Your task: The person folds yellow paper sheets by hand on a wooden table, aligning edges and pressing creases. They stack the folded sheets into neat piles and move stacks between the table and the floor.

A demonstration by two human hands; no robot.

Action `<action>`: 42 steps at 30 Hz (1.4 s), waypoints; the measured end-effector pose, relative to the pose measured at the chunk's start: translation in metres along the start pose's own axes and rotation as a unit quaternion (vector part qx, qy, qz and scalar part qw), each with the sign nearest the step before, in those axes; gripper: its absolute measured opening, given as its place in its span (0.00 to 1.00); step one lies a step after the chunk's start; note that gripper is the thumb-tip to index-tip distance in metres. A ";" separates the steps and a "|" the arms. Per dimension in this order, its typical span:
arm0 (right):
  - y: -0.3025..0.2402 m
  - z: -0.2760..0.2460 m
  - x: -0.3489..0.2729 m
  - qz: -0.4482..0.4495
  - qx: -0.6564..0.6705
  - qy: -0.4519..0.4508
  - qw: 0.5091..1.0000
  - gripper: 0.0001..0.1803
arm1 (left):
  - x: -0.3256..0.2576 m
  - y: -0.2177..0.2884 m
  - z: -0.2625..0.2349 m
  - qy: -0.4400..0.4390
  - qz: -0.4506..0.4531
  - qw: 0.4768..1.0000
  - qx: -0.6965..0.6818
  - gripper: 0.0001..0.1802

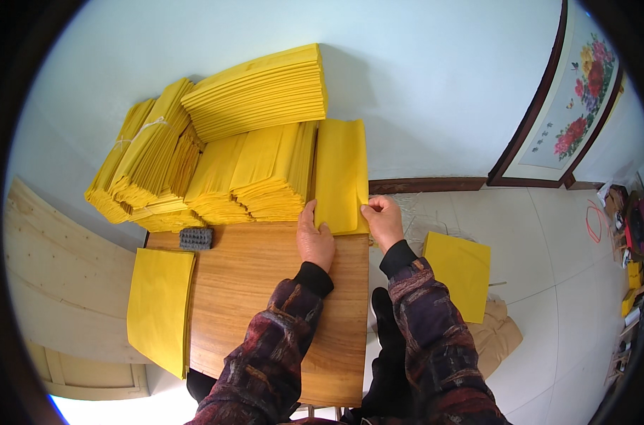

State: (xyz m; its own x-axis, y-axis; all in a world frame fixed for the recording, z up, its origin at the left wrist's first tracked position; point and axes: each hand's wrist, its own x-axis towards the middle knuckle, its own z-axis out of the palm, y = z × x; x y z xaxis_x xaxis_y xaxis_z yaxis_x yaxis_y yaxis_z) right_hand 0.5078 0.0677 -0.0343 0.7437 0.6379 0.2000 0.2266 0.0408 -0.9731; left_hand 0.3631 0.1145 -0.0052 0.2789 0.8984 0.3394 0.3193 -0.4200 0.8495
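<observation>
A folded yellow paper sheet [341,177] lies at the far right corner of the wooden table, beside the folded stacks. My right hand [383,221] pinches its right edge near the front corner, between thumb and fingers. At the sheet's front left corner rests my left hand [315,241], fingers stretched forward along the edge and thumb apart. Just left of it stand stacks of folded yellow paper [272,170], with another thick folded stack [258,92] on top. String-tied yellow bundles [148,149] sit at the far left.
Flat yellow sheets [160,308] lie on the left of the wooden table [265,283]. A dark grey ridged block [196,239] sits near the bundles. To the right are a yellow sheet pile [458,273], brown paper [499,336] and a framed flower picture [584,106]. A wooden board [60,269] stands left.
</observation>
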 end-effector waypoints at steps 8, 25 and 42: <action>-0.007 -0.002 -0.003 0.047 -0.005 -0.001 0.999 0.06 | 0.000 -0.003 0.002 0.014 -0.013 0.999 -0.040 0.24; -0.012 -0.020 -0.032 0.113 0.074 -0.030 0.990 0.14 | -0.045 -0.003 -0.049 -0.049 0.062 0.995 0.062 0.23; -0.065 -0.066 -0.235 0.094 0.075 -0.098 0.988 0.06 | -0.229 -0.006 -0.251 -0.281 0.135 0.948 0.070 0.23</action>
State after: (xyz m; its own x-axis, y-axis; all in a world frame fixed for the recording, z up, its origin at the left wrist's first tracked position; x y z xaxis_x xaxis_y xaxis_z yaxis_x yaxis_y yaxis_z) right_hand 0.3595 -0.1358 -0.0108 0.6246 0.7810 0.0017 -0.0107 0.0107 -0.9999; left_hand 0.0703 -0.0566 0.0137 0.7926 0.5629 0.2345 0.2742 -0.6725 0.6875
